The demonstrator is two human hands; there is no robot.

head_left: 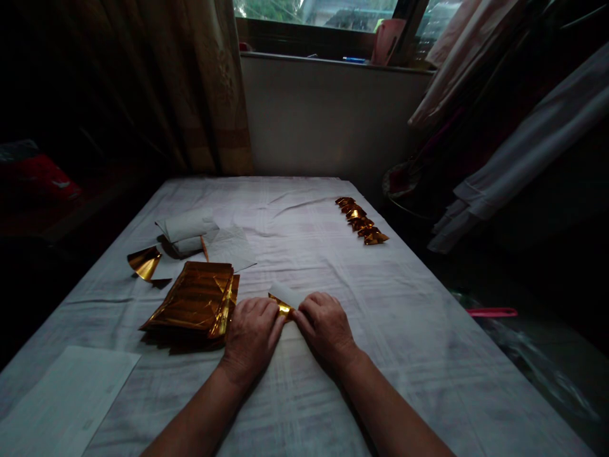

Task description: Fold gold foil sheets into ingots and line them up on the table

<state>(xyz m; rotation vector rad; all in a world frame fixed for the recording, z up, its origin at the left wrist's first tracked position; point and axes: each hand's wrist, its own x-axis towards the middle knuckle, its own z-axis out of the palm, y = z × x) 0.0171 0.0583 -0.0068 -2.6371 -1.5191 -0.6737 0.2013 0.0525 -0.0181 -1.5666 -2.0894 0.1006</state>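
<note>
A sheet of gold foil paper [284, 310] with a pale back lies between my two hands on the cloth, its near edge turned up so the gold side shows. My left hand [253, 327] grips its left end, thumb along the near edge and fingers curled over. At the right end, my right hand [326, 324] pinches the paper in the same way. Just left of my left hand sits a thick stack of gold foil sheets [190, 298]. Several folded gold foil pieces [359, 222] stand in a row near the table's right edge.
Curled pale paper [188, 228] and a bent gold foil scrap [144, 261] lie behind the stack. A white sheet [71, 397] rests at the front left of the cloth-covered table [409, 355]. Clothes [537, 139] hang at right; a pink cup [387, 41] stands on the windowsill.
</note>
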